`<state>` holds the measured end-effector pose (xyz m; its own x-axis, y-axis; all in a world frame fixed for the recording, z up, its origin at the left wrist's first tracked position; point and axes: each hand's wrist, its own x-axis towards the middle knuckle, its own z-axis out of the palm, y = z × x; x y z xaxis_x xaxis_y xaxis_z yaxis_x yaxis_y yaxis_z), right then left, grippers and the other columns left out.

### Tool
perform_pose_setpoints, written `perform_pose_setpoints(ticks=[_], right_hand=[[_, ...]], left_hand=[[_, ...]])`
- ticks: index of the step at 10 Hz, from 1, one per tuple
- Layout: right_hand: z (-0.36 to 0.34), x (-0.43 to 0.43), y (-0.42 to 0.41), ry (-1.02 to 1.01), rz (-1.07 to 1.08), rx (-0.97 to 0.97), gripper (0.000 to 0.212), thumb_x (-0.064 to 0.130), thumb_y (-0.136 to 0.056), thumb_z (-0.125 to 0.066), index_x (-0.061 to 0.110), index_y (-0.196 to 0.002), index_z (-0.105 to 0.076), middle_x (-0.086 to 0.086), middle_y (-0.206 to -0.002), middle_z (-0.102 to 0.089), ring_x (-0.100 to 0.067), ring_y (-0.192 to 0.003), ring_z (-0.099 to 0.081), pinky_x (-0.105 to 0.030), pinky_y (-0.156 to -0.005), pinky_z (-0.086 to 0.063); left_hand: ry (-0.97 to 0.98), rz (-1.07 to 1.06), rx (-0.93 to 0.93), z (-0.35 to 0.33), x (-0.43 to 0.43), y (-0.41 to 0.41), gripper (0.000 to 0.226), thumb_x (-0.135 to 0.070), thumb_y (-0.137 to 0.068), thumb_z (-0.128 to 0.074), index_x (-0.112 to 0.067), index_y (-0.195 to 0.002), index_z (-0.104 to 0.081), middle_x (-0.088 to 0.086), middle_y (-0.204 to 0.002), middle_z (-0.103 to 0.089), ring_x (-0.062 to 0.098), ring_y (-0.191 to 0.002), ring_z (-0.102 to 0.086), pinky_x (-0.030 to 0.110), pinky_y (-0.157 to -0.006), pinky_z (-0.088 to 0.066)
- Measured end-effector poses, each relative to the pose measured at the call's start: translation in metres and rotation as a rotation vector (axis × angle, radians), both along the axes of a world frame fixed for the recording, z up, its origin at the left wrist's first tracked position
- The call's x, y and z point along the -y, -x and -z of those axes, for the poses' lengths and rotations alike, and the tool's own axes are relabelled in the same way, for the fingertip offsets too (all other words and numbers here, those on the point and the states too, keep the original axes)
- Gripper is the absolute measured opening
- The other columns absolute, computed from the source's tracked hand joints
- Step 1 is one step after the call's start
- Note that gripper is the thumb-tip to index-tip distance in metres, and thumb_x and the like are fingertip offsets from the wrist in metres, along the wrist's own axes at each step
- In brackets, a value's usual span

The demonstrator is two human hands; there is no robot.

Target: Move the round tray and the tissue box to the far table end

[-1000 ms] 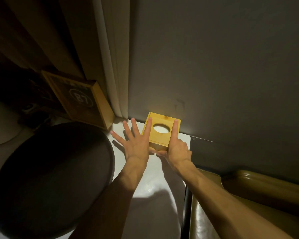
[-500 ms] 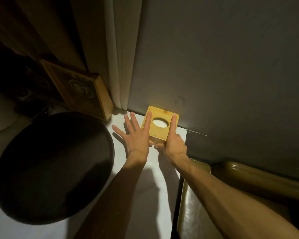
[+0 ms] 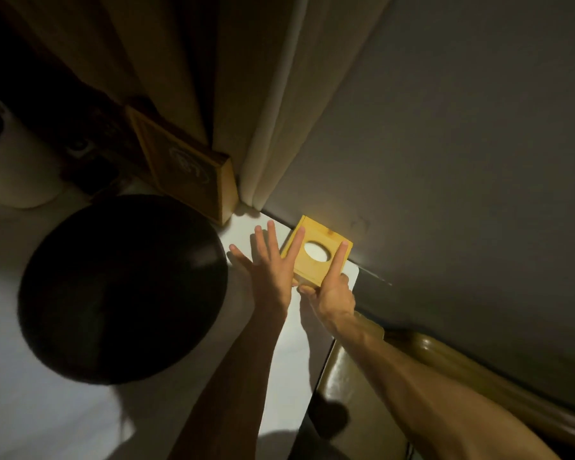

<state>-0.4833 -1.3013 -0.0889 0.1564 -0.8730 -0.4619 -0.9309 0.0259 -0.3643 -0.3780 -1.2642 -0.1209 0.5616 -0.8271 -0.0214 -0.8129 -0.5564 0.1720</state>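
Observation:
The yellow wooden tissue box (image 3: 312, 268), with an oval hole showing white tissue, sits at the far corner of the white table (image 3: 47, 410), against the grey wall. My left hand (image 3: 269, 270) lies flat with fingers spread, its index finger along the box's left edge. My right hand (image 3: 331, 287) presses the box's near right side, index finger stretched along the top. The dark round tray (image 3: 120, 290) rests on the table to the left of my hands, apart from the box.
A wooden framed sign (image 3: 183, 167) leans against the cream curtain (image 3: 273, 104) at the back. A white round object (image 3: 17, 167) stands far left. A brown padded seat (image 3: 362, 393) runs along the table's right edge below the wall.
The view has tilted and shifted; the tissue box with both hands on it sits slightly farther into the corner against the wall. The tray stays in place.

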Motion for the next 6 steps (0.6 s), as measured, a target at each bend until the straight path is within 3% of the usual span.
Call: perform_pose_setpoints(ticks=[1,2,3,4,5,6], right_hand=[[-0.010,0.006,0.002,-0.070,-0.080,-0.074,0.124,0.041,-0.084,-0.071,0.037,-0.144,0.037,-0.017,-0.119,-0.059,-0.036,-0.109,-0.063,-0.057,-0.098,-0.049],[-0.022,0.015,-0.003,-0.174,-0.155,-0.280,0.129,0.042,-0.081,-0.068,0.027,-0.140,0.045,-0.017,-0.114,-0.066,-0.037,-0.109,-0.064,-0.057,-0.101,-0.047],[-0.041,0.026,-0.008,-0.324,-0.227,-0.411,0.134,0.037,-0.080,-0.070,0.022,-0.138,0.050,-0.007,-0.085,-0.067,-0.022,-0.078,-0.069,-0.037,-0.072,-0.059],[-0.068,0.035,-0.027,-0.283,-0.600,-0.775,0.104,0.018,-0.093,-0.063,0.005,-0.152,0.021,-0.020,-0.129,-0.061,-0.027,-0.100,-0.071,-0.034,-0.083,-0.061],[-0.100,0.026,-0.055,-0.065,-1.143,-1.099,0.050,0.005,-0.093,-0.058,0.005,-0.143,-0.049,-0.022,-0.142,-0.054,-0.040,-0.114,-0.065,-0.045,-0.087,-0.059],[-0.119,0.004,-0.077,0.052,-1.329,-1.067,0.040,0.011,-0.094,-0.053,0.011,-0.133,-0.059,-0.010,-0.134,-0.063,-0.035,-0.120,-0.062,-0.046,-0.092,-0.054]], left_hand=[[-0.112,-0.008,-0.074,-0.013,0.002,0.004,0.115,-0.058,-0.070,-0.071,-0.045,-0.150,0.011,0.019,-0.163,-0.006,0.044,-0.149,-0.006,0.078,-0.104,-0.016],[-0.162,-0.062,-0.089,-0.020,0.001,0.010,0.113,-0.055,-0.076,-0.070,-0.048,-0.147,0.018,0.018,-0.163,-0.001,0.046,-0.148,0.002,0.076,-0.106,-0.015],[-0.260,-0.068,-0.084,-0.035,0.004,0.008,0.112,-0.049,-0.083,-0.066,-0.047,-0.143,0.028,0.018,-0.163,0.004,0.048,-0.147,0.009,0.072,-0.110,-0.010],[-0.199,-0.145,-0.144,-0.059,-0.010,0.006,0.100,-0.024,-0.087,-0.067,-0.045,-0.149,0.008,0.018,-0.159,-0.022,0.046,-0.146,-0.019,0.064,-0.114,-0.022],[-0.103,-0.365,-0.341,-0.073,-0.062,0.001,0.075,-0.013,-0.067,-0.085,-0.022,-0.134,-0.054,0.013,-0.113,-0.069,0.031,-0.103,-0.067,0.044,-0.088,-0.055],[-0.247,-0.582,-0.515,-0.075,-0.132,-0.011,0.039,-0.027,-0.096,-0.051,-0.014,-0.132,-0.050,0.011,-0.131,-0.057,0.030,-0.119,-0.054,0.039,-0.095,-0.045]])
